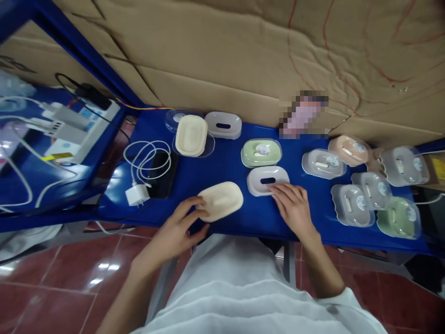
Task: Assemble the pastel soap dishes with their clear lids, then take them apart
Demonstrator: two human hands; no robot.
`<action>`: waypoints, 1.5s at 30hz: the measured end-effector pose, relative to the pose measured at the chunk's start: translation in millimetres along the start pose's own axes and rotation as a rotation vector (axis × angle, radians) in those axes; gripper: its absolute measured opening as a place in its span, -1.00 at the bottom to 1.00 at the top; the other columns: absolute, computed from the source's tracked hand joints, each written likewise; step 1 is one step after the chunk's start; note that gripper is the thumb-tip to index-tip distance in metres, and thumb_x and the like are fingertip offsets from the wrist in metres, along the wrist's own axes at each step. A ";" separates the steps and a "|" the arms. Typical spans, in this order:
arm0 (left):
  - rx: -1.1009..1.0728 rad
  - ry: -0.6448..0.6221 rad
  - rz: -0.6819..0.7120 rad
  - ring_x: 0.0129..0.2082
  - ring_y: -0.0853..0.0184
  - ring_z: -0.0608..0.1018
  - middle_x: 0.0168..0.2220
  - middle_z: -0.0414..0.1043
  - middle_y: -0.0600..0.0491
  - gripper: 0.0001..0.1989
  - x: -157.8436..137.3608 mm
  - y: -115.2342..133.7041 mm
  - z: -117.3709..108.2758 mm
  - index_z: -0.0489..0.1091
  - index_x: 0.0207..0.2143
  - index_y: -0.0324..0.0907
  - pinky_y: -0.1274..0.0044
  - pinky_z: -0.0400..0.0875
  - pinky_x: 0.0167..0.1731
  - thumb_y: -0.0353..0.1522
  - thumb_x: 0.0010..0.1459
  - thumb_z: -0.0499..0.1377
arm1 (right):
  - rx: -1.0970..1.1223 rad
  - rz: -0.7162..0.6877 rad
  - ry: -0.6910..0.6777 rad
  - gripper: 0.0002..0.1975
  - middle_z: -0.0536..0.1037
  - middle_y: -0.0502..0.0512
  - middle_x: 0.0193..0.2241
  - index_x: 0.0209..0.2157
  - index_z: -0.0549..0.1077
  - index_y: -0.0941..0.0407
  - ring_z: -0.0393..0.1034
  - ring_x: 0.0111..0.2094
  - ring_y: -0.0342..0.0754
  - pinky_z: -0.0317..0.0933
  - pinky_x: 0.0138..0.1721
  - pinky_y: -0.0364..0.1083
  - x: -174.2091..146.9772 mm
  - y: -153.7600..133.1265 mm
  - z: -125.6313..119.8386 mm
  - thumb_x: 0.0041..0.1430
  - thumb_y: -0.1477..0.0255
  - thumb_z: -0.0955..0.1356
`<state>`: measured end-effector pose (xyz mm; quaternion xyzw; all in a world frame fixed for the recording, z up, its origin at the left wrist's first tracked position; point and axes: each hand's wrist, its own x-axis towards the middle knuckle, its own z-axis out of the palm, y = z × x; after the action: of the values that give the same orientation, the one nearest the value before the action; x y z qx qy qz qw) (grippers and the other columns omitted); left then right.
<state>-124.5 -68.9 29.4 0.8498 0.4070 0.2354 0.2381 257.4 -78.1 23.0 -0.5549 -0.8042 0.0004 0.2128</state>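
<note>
A cream oval tray point(224, 200) lies near the table's front edge. My left hand point(186, 220) has bent fingers over its left end, with the thumb by the near rim. To the right is a pale grey soap dish point(256, 186) with a dark oval slot. My right hand point(292, 205) grips its near right edge, fingers together. Just behind sits a green soap dish point(273, 157) with a clear lid and a round sticker. At the back, another cream tray point(191, 135) rests on clear lids point(210, 144), beside a second grey slotted dish point(232, 123).
Several lidded soap dishes point(323, 163) in grey, peach and green cluster on the right. A white charger point(137, 194) with coiled cable lies by a black phone point(163, 174) on the left. A power strip point(99, 123) stands farther left. Cardboard point(208, 55) walls the back.
</note>
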 end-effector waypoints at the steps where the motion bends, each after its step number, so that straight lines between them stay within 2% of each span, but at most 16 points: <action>1: -0.011 -0.008 0.019 0.32 0.06 0.50 0.27 0.36 -0.11 -0.91 -1.4 1.4 8.8 0.51 -0.06 -0.10 0.25 0.52 0.30 -0.36 0.40 0.28 | 0.022 0.016 0.036 -0.68 0.68 0.12 0.10 0.23 0.53 0.01 0.52 0.13 0.12 0.23 0.15 0.15 2.4 -0.4 -1.5 0.54 0.46 0.33; 3: -0.035 -0.014 0.057 0.35 0.03 0.46 0.31 0.30 -0.14 -0.97 2.6 4.4 28.4 0.51 -0.13 -0.12 0.25 0.54 0.28 -0.37 0.40 0.30 | 0.083 0.045 0.090 -0.68 0.69 0.13 0.07 0.23 0.52 0.01 0.54 0.11 0.12 0.27 0.11 0.13 3.2 -8.1 -4.5 0.54 0.44 0.34; 5: -0.074 -0.010 0.091 0.34 0.06 0.48 0.33 0.27 -0.15 -0.93 12.8 7.3 46.6 0.49 -0.10 -0.12 0.27 0.57 0.25 -0.41 0.40 0.30 | 0.132 0.052 0.093 -0.68 0.68 0.12 0.07 0.23 0.52 -0.01 0.54 0.12 0.10 0.25 0.14 0.13 -0.9 -21.9 -5.4 0.53 0.45 0.34; 8: -0.112 0.046 0.127 0.42 -0.01 0.41 0.47 0.11 -0.26 -0.68 31.7 11.0 64.5 0.44 0.12 -0.13 0.22 0.56 0.27 -0.44 0.35 0.33 | 0.158 0.052 0.052 -0.68 0.69 0.10 0.05 0.20 0.53 -0.03 0.53 0.12 0.05 0.18 0.24 0.13 -12.7 -43.3 -1.2 0.53 0.50 0.32; 11: -0.029 0.118 0.181 0.50 -0.16 0.28 0.55 -0.04 -0.29 -0.46 45.9 12.3 68.9 0.41 0.28 -0.10 0.10 0.50 0.33 -0.44 0.28 0.38 | 0.185 0.017 -0.002 -0.65 0.69 0.08 0.04 0.18 0.54 -0.02 0.52 0.16 0.01 0.09 0.35 0.14 -24.1 -55.6 7.0 0.53 0.56 0.28; 13: 0.055 0.143 0.222 0.47 -0.16 0.33 0.51 0.11 -0.23 -0.45 50.2 11.4 66.9 0.45 0.28 -0.03 0.04 0.46 0.34 -0.45 0.26 0.39 | 0.196 -0.003 -0.013 -0.64 0.68 0.08 0.07 0.16 0.56 -0.02 0.50 0.21 0.00 0.05 0.41 0.13 -28.4 -58.2 12.5 0.53 0.57 0.26; 16: 0.123 0.125 0.240 0.34 -0.05 0.49 0.39 0.36 -0.18 -0.55 48.6 8.8 64.1 0.50 0.22 -0.01 0.11 0.53 0.27 -0.44 0.31 0.37 | 0.176 -0.003 -0.029 -0.68 0.64 0.12 0.17 0.18 0.57 -0.03 0.43 0.32 0.03 0.05 0.45 0.15 -28.3 -57.5 19.1 0.54 0.48 0.31; 19: 0.162 0.098 0.197 0.28 -0.02 0.54 0.35 0.42 -0.21 -0.62 41.7 7.1 66.6 0.51 0.21 -0.08 0.15 0.59 0.20 -0.41 0.38 0.32 | 0.148 -0.017 -0.102 -0.64 0.55 0.14 0.30 0.27 0.51 -0.06 0.31 0.42 0.08 0.00 0.49 0.20 -23.2 -54.9 24.0 0.54 0.41 0.33; 22: 0.154 0.090 0.144 0.26 -0.05 0.57 0.37 0.41 -0.21 -0.65 36.2 8.0 69.2 0.50 0.22 -0.06 0.08 0.59 0.19 -0.36 0.41 0.29 | 0.148 -0.035 -0.148 -0.60 0.51 0.13 0.33 0.31 0.48 -0.06 0.28 0.44 0.07 -0.04 0.51 0.22 -18.8 -53.0 28.3 0.55 0.47 0.30; 26: 0.066 0.131 0.107 0.21 0.02 0.62 0.33 0.48 -0.07 -0.61 43.6 8.2 53.2 0.49 0.22 0.06 0.18 0.62 0.14 -0.27 0.38 0.33 | 0.164 -0.035 -0.124 -0.60 0.49 0.14 0.34 0.28 0.49 -0.05 0.27 0.44 0.07 0.03 0.48 0.20 -17.4 -53.0 34.0 0.53 0.50 0.30; 28: 0.089 0.237 0.032 0.19 0.04 0.63 0.25 0.53 -0.06 -0.64 58.3 1.6 35.7 0.47 0.23 0.05 0.18 0.59 0.16 -0.30 0.41 0.28 | 0.161 -0.024 -0.102 -0.61 0.46 0.16 0.37 0.29 0.49 -0.04 0.25 0.46 0.09 0.07 0.46 0.20 -17.3 -53.7 35.6 0.53 0.47 0.31; 31: 0.167 0.501 -0.134 0.24 -0.05 0.56 0.19 0.51 -0.16 -0.69 93.6 -20.1 7.0 0.49 0.18 -0.07 0.04 0.44 0.27 -0.31 0.44 0.20 | 0.153 -0.010 -0.078 -0.63 0.41 0.19 0.41 0.29 0.49 -0.03 0.20 0.48 0.13 0.09 0.44 0.22 -17.0 -54.4 36.1 0.54 0.42 0.33; 33: 0.264 0.537 -0.232 0.26 -0.12 0.52 0.20 0.49 -0.20 -0.70 120.8 -36.5 -8.1 0.53 0.12 -0.12 0.01 0.38 0.28 -0.26 0.40 0.23 | 0.145 -0.001 -0.069 -0.64 0.39 0.19 0.42 0.28 0.49 -0.03 0.19 0.48 0.14 0.09 0.43 0.22 -17.0 -54.3 36.1 0.54 0.41 0.32; 37: 0.380 0.395 -0.359 0.23 -0.13 0.51 0.22 0.49 -0.26 -0.62 169.3 -54.6 -20.4 0.51 0.16 -0.20 0.08 0.36 0.23 -0.25 0.39 0.20 | 0.139 0.010 -0.061 -0.64 0.37 0.19 0.43 0.28 0.49 -0.05 0.19 0.47 0.15 0.11 0.41 0.22 -17.0 -53.4 37.1 0.54 0.40 0.32; 42: 0.410 0.137 -0.223 0.34 -0.16 0.42 0.30 0.45 -0.26 -0.56 217.9 -55.2 -11.2 0.49 0.24 -0.21 0.05 0.14 0.35 -0.28 0.38 0.17 | 0.143 0.007 -0.047 -0.63 0.39 0.22 0.41 0.29 0.48 -0.03 0.21 0.45 0.16 0.15 0.39 0.24 -14.7 -52.1 39.1 0.54 0.41 0.32; 45: 0.464 0.044 -0.201 0.33 -0.18 0.43 0.32 0.43 -0.27 -0.53 236.0 -53.2 -5.1 0.46 0.27 -0.23 0.04 0.12 0.35 -0.29 0.38 0.15 | 0.145 0.006 -0.041 -0.63 0.41 0.22 0.40 0.29 0.48 -0.02 0.22 0.45 0.16 0.16 0.38 0.23 -13.8 -51.9 39.1 0.54 0.41 0.32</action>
<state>-26.6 151.4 50.3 0.8316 0.5379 0.1292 0.0498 201.7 -101.2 -5.1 -0.5402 -0.8046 0.0707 0.2362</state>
